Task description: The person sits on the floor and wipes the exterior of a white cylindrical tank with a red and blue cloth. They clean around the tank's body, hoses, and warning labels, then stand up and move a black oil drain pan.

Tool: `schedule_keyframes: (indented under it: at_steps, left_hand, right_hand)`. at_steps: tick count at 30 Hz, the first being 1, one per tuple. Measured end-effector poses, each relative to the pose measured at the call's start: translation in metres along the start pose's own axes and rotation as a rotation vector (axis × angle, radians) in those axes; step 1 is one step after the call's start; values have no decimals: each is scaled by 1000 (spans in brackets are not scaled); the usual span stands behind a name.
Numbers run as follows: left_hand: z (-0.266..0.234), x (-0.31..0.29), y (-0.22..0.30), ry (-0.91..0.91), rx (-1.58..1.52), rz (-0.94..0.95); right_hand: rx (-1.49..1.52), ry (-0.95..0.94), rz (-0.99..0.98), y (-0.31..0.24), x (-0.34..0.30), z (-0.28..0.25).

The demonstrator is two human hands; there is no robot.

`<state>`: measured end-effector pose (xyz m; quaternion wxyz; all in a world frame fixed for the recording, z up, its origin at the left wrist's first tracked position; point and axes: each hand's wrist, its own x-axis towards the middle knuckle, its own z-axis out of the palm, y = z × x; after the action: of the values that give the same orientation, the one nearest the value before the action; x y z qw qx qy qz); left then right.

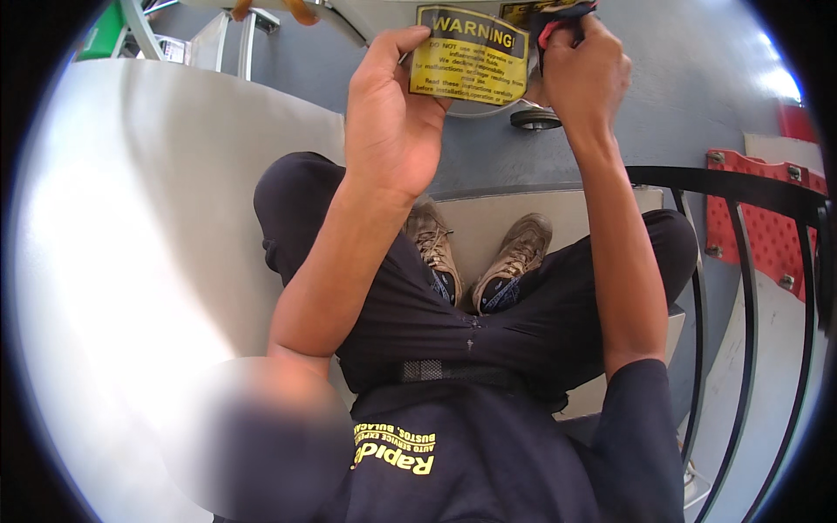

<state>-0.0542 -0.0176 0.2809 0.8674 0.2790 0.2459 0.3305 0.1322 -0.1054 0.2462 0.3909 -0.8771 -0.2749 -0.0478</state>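
Yellow warning label (469, 55): I am pinching its left edge with my left hand (390, 113), steadying it flat, while my right hand (582, 65) is gripping a red-handled tool (558, 22) alongside.

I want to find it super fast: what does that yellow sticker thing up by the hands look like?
Look to the top of the picture, where both arms reach up to a pale grey machine part. Between the left hand and the right hand sits the yellow label. It is a rectangle with black print, the only bright yellow thing up there; the left hand's fingers hold its edge.
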Motion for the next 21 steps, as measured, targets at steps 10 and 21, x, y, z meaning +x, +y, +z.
schedule_keyframes:
  at_steps: [10, 21]
  left_hand:
    - [3, 1, 1, 13, -2, -17]
    - [8, -7, -2, 54, 66, 11]
  right_hand:
    - [118, 62, 20, 4, 7, 1]
    - [58, 160, -135, 26, 10, 17]
